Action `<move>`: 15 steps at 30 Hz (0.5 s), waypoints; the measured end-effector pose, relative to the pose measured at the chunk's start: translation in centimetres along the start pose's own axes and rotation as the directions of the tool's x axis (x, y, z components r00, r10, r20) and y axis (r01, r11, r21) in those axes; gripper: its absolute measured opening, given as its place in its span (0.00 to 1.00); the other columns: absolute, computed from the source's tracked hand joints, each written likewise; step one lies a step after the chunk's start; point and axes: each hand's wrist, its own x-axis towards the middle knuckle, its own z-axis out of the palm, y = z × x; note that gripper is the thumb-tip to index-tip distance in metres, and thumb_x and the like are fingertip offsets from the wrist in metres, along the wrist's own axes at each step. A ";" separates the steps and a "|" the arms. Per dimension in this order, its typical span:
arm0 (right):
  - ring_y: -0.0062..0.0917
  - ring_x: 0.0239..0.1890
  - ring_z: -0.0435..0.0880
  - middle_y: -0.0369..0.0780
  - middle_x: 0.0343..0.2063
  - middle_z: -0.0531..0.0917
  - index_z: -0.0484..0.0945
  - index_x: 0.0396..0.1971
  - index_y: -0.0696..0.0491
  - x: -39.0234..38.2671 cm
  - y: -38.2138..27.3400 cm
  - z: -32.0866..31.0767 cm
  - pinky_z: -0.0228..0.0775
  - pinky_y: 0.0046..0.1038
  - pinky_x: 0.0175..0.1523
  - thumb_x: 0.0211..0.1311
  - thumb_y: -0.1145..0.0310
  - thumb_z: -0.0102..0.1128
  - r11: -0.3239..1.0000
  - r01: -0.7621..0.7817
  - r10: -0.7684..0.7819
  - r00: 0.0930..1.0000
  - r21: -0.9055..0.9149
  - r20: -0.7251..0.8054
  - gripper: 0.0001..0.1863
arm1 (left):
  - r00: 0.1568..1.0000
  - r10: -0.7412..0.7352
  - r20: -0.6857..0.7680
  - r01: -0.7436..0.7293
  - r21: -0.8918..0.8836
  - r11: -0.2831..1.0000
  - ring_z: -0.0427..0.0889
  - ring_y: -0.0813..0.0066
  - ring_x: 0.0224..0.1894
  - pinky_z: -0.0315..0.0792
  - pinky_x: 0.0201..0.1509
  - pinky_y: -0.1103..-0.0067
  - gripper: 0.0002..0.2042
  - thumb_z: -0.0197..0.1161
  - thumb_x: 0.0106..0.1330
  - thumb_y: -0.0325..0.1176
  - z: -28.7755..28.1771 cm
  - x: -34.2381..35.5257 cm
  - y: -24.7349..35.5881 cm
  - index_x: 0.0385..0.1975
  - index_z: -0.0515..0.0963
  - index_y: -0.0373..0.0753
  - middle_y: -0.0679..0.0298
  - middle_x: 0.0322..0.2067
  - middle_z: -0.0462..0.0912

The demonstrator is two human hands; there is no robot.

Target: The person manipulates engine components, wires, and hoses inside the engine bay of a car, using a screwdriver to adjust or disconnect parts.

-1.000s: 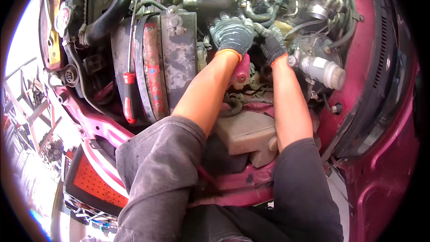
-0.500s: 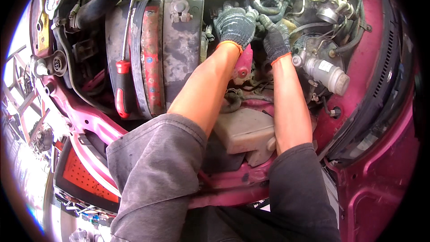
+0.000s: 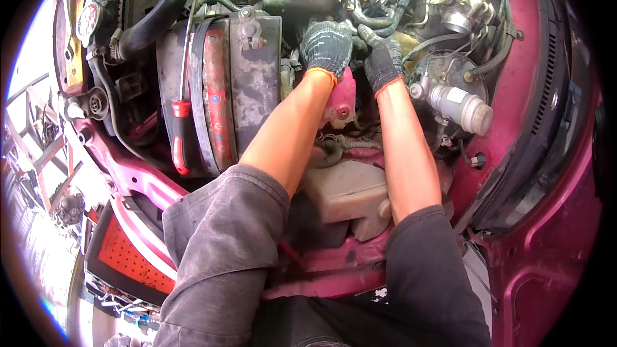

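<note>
We see the left hand, gloved, with its fingers close together and curled down, the tips hidden; we cannot tell whether they pinch anything. The right hand, also gloved, is loosely bent just beside it, and we cannot tell whether it holds anything. The dark hoses nearest to both lie just beyond the fingers, deep in the engine bay. A pink bracket sits below and between the wrists.

We judge the work to be under way: both hands are down among the parts, and the screwdriver lies unheld along the dark box. No finished step shows plainly, and how much is left we cannot say, since the spot being worked on is covered.

As for writing, we find a pale label on the capped cylinder, its print too small to read, red markings on the round cap, and small worn marks on the red band. We can make out no brand.
</note>
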 end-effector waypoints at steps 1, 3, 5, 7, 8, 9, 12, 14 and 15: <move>0.26 0.31 0.85 0.40 0.34 0.84 0.78 0.44 0.57 -0.2 -0.2 0.2 0.80 0.26 0.34 0.62 0.81 0.58 1.000 0.000 0.000 1.000 0.025 0.008 0.11 | 0.998 0.050 0.042 -0.052 0.068 0.996 0.83 0.53 0.37 0.75 0.41 0.62 0.10 0.56 0.61 0.35 -0.3 -0.1 0.1 0.32 0.82 0.39 0.51 0.32 0.84; 0.25 0.30 0.84 0.40 0.34 0.84 0.78 0.44 0.57 0.5 1.3 -0.1 0.80 0.25 0.33 0.61 0.81 0.58 0.995 0.093 -0.093 0.995 0.025 0.025 0.11 | 0.998 0.019 0.065 -0.022 0.054 0.998 0.83 0.51 0.40 0.74 0.47 0.60 0.16 0.51 0.64 0.38 0.0 0.4 -0.1 0.32 0.83 0.35 0.50 0.37 0.84; 0.23 0.29 0.84 0.39 0.33 0.84 0.77 0.44 0.56 0.5 2.1 0.4 0.78 0.22 0.29 0.61 0.81 0.60 0.997 0.030 -0.030 1.000 0.068 -0.007 0.12 | 0.998 -0.038 0.053 0.039 -0.011 0.999 0.82 0.51 0.42 0.73 0.51 0.60 0.19 0.48 0.65 0.40 0.2 0.3 -0.1 0.32 0.84 0.33 0.50 0.39 0.84; 0.21 0.27 0.83 0.37 0.32 0.84 0.78 0.44 0.54 -1.0 1.0 0.8 0.74 0.18 0.24 0.60 0.80 0.61 1.000 0.009 -0.009 1.000 -0.028 -0.007 0.12 | 0.991 -0.131 0.000 0.130 -0.121 0.984 0.81 0.52 0.45 0.72 0.53 0.60 0.18 0.49 0.65 0.40 1.8 -0.1 -0.6 0.32 0.84 0.33 0.52 0.40 0.85; 0.23 0.31 0.84 0.37 0.34 0.84 0.78 0.45 0.55 -0.5 1.0 0.4 0.77 0.21 0.32 0.59 0.76 0.65 0.996 -0.006 0.009 0.999 -0.087 0.036 0.13 | 0.980 -0.196 0.016 0.194 -0.247 0.949 0.80 0.51 0.47 0.70 0.55 0.60 0.17 0.51 0.63 0.40 1.5 0.0 -0.8 0.32 0.85 0.35 0.52 0.39 0.85; 0.25 0.33 0.84 0.38 0.34 0.85 0.77 0.46 0.55 -0.4 0.5 -0.6 0.77 0.22 0.37 0.57 0.75 0.66 0.948 0.020 -0.013 1.000 -0.317 0.022 0.15 | 0.990 -0.144 -0.006 0.141 -0.156 0.978 0.81 0.51 0.45 0.71 0.53 0.60 0.15 0.53 0.63 0.39 1.4 -0.2 -0.8 0.32 0.84 0.36 0.51 0.38 0.84; 0.28 0.42 0.83 0.40 0.40 0.83 0.76 0.48 0.59 -1.0 -2.1 -0.6 0.74 0.30 0.52 0.47 0.61 0.77 0.700 0.095 -0.111 0.994 -0.708 0.023 0.30 | 0.918 -0.335 -0.210 0.279 -0.257 0.925 0.81 0.50 0.42 0.72 0.49 0.60 0.12 0.53 0.62 0.35 0.9 -0.9 0.9 0.28 0.84 0.38 0.51 0.34 0.84; 0.31 0.46 0.81 0.42 0.43 0.81 0.76 0.48 0.58 -1.7 -2.6 0.1 0.73 0.31 0.54 0.48 0.61 0.75 0.544 0.201 -0.243 0.967 -0.815 0.076 0.28 | 0.926 -0.354 -0.128 0.288 -0.364 0.886 0.81 0.49 0.42 0.72 0.49 0.59 0.13 0.52 0.61 0.35 0.2 -0.9 0.9 0.28 0.84 0.38 0.51 0.36 0.84; 0.32 0.48 0.80 0.43 0.45 0.80 0.76 0.48 0.57 -2.0 -3.0 0.4 0.72 0.32 0.55 0.49 0.61 0.74 0.454 0.244 -0.304 0.947 -0.857 0.108 0.28 | 0.930 -0.357 -0.084 0.293 -0.415 0.861 0.81 0.48 0.42 0.72 0.49 0.59 0.13 0.52 0.61 0.35 -0.1 -0.8 0.9 0.28 0.84 0.37 0.51 0.37 0.83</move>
